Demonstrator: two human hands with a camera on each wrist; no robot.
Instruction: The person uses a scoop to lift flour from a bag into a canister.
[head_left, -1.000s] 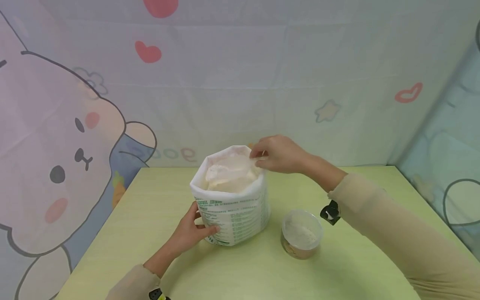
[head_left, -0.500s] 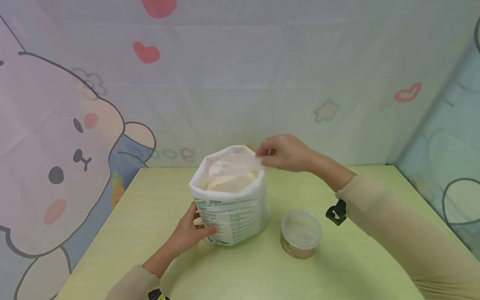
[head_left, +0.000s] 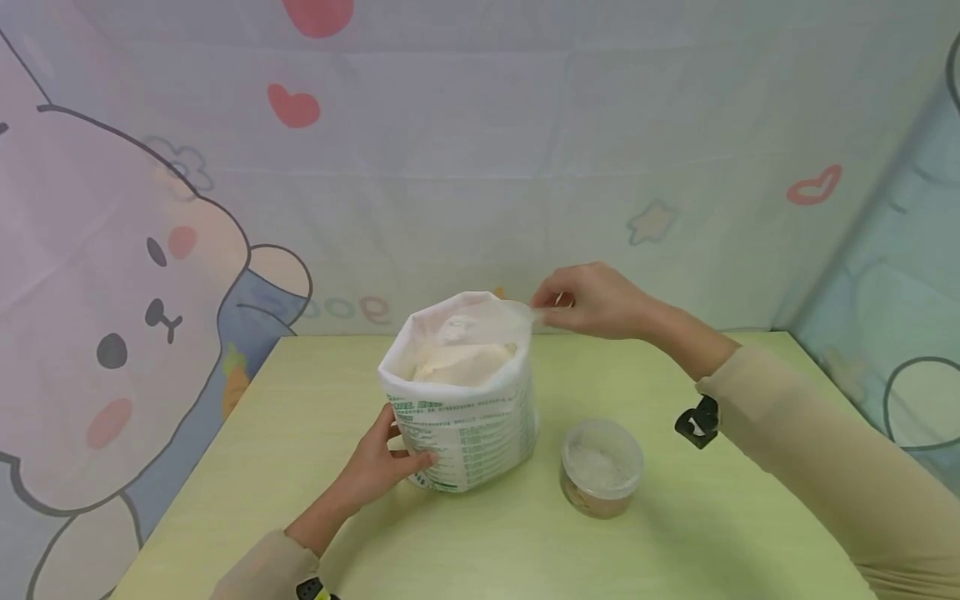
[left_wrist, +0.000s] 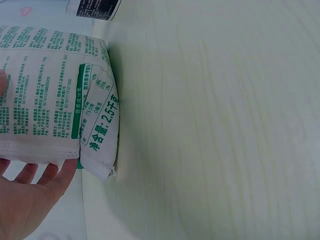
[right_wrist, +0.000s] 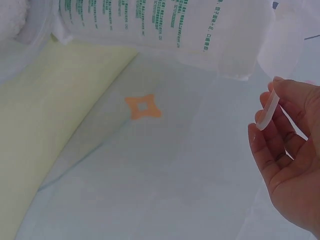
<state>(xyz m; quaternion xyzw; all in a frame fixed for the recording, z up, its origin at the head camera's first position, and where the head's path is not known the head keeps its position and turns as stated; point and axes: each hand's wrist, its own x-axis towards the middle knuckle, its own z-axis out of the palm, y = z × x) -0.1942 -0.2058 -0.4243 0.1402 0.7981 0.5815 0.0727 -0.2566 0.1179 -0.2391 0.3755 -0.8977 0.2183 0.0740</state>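
A white flour bag (head_left: 465, 442) with green print stands on the table, its top rolled open on pale powder (head_left: 461, 365). My left hand (head_left: 378, 462) grips the bag's lower left side, thumb on the front; in the left wrist view its fingers (left_wrist: 62, 177) lie along the bag's edge. My right hand (head_left: 596, 300) is just beyond the bag's right rim and pinches the handle of a translucent plastic scoop (right_wrist: 282, 47). In the head view the scoop's bowl overlaps the bag's mouth. Right of the bag sits a round clear tub (head_left: 602, 492) with white powder inside.
The pale green table (head_left: 480, 558) ends at the back against a hanging cloth (head_left: 480, 167) printed with hearts and a cartoon animal. The tub's dark label (left_wrist: 95, 7) shows at the top of the left wrist view.
My right hand has moved right and slightly up, drawing the scoop towards the bag's right rim. My left hand, the bag and the tub stay where they were.
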